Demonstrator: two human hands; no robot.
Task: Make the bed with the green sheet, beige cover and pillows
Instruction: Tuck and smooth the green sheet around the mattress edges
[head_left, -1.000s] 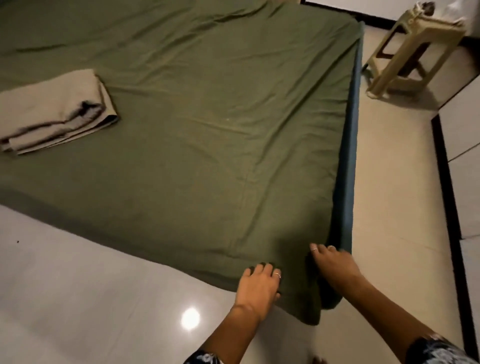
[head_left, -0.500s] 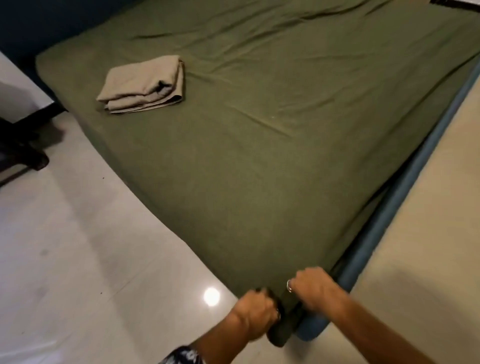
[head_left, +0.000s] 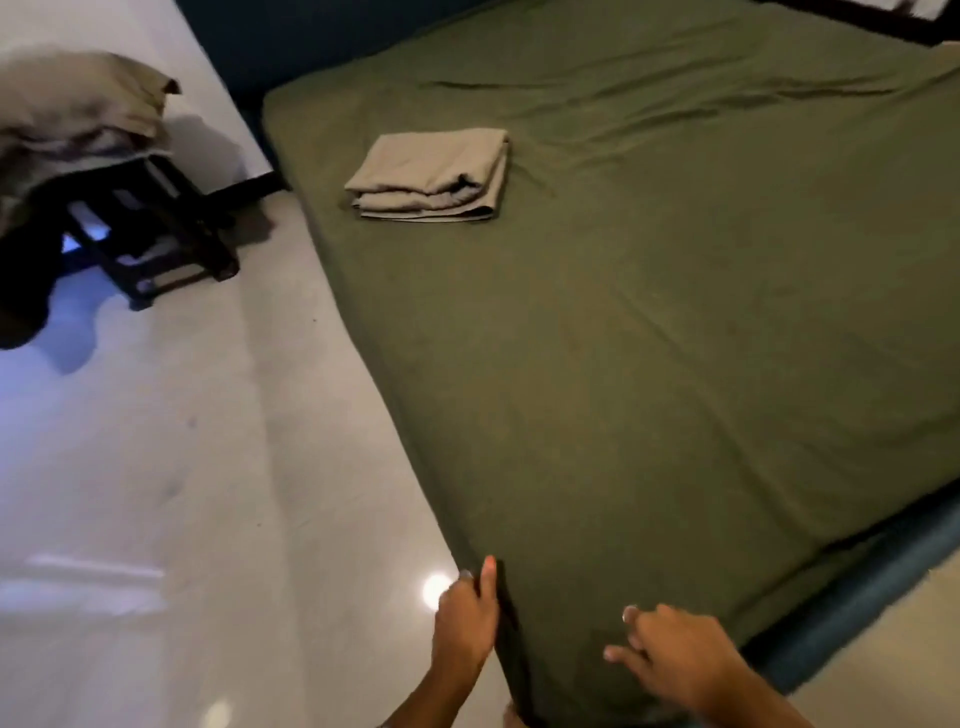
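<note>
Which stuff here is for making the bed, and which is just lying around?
For the bed: green sheet, folded beige cover, left hand and right hand at the corner.
Lying around: dark stool, the cloth pile on it.

You are viewing dim, soft-focus room; overhead lamp is glaring off floor (head_left: 156, 467) just left of left hand (head_left: 465, 621); wide lens is bending bed (head_left: 649, 338) edges; far-left stool (head_left: 150, 228) is blurring.

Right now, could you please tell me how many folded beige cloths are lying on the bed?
1: the folded beige cover lies on the green sheet, toward the far left of the bed. More beige fabric sits off the bed, on a dark stool.
</note>
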